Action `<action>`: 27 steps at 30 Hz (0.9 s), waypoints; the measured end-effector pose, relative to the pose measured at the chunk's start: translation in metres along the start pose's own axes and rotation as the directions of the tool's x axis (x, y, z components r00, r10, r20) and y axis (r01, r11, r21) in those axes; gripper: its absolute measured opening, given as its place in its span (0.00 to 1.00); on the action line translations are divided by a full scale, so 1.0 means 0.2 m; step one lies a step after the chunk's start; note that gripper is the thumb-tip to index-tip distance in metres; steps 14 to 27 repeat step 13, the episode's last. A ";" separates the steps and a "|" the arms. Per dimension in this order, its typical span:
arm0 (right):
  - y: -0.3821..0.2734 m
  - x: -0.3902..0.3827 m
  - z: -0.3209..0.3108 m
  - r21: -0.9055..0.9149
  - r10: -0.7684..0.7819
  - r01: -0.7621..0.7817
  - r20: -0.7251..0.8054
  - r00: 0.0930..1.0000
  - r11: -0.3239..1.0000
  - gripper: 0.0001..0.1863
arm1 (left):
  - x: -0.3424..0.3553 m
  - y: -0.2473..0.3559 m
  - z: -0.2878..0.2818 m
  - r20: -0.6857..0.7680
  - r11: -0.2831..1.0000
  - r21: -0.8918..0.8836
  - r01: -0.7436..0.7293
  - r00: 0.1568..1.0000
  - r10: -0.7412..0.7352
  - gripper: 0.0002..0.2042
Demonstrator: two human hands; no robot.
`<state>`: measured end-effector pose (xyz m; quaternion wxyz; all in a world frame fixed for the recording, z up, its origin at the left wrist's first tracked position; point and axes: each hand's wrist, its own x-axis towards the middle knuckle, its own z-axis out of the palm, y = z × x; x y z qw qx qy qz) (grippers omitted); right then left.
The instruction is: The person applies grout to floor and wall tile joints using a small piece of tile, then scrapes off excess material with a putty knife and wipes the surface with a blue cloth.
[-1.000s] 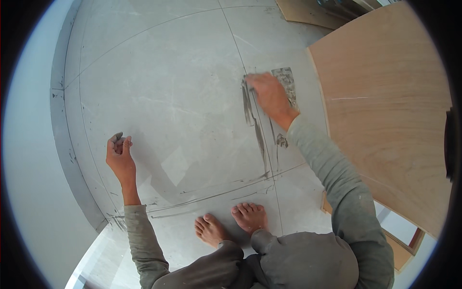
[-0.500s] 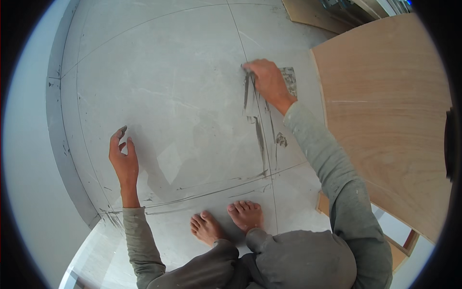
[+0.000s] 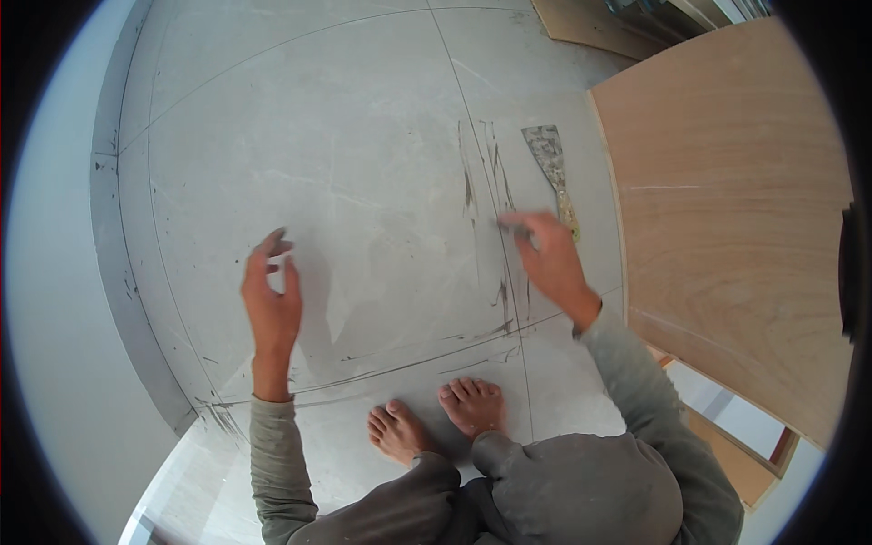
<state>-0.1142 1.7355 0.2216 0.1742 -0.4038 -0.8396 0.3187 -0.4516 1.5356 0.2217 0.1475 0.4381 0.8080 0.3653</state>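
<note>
My right hand (image 3: 552, 259) is low over the grey tile floor (image 3: 372, 182), beside a tile joint streaked with dark paste (image 3: 504, 304). Its fingers are drawn together and slightly blurred; a small dark grey bit shows at the tips, too unclear to name. Just beyond that hand lies a paste-crusted putty knife (image 3: 549, 162), blade pointing away, its handle end partly behind the hand. My left hand (image 3: 271, 304) hovers above the tile at left, fingers curved and apart, with grey smears on the fingertips and nothing visible in it.
A large plywood panel (image 3: 727, 182) stands along the right side, with a wooden frame (image 3: 727, 445) below it. At left runs a grey skirting strip (image 3: 113, 236) against the white wall (image 3: 54, 300). My bare feet (image 3: 472, 406) rest near a smeared cross joint.
My right hand has come back toward me along the joint, uncovering the putty knife. The dark streaks there look thinner. My left hand has shifted slightly right.
</note>
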 end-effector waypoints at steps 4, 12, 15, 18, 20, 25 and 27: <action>-0.02 0.31 -0.03 0.131 0.111 -0.090 -0.156 0.982 0.987 0.15 | 0.07 0.23 0.28 0.153 0.966 -0.102 -0.237 0.956 0.250 0.31; 0.01 0.14 0.02 0.476 0.439 -0.306 -0.198 0.876 0.824 0.15 | 0.31 0.50 0.88 0.337 0.827 -0.016 -0.562 0.776 0.534 0.39; 0.03 0.10 0.06 0.506 0.426 -0.272 -0.217 0.878 0.819 0.16 | 0.33 0.50 0.91 0.367 0.831 -0.006 -0.557 0.771 0.520 0.40; 0.03 0.10 0.06 0.506 0.426 -0.272 -0.217 0.878 0.819 0.16 | 0.33 0.50 0.91 0.367 0.831 -0.006 -0.557 0.771 0.520 0.40; 0.03 0.10 0.06 0.506 0.426 -0.272 -0.217 0.878 0.819 0.16 | 0.33 0.50 0.91 0.367 0.831 -0.006 -0.557 0.771 0.520 0.40; 0.03 0.10 0.06 0.506 0.426 -0.272 -0.217 0.878 0.819 0.16 | 0.33 0.50 0.91 0.367 0.831 -0.006 -0.557 0.771 0.520 0.40; 0.03 0.10 0.06 0.506 0.426 -0.272 -0.217 0.878 0.819 0.16 | 0.33 0.50 0.91 0.367 0.831 -0.006 -0.557 0.771 0.520 0.40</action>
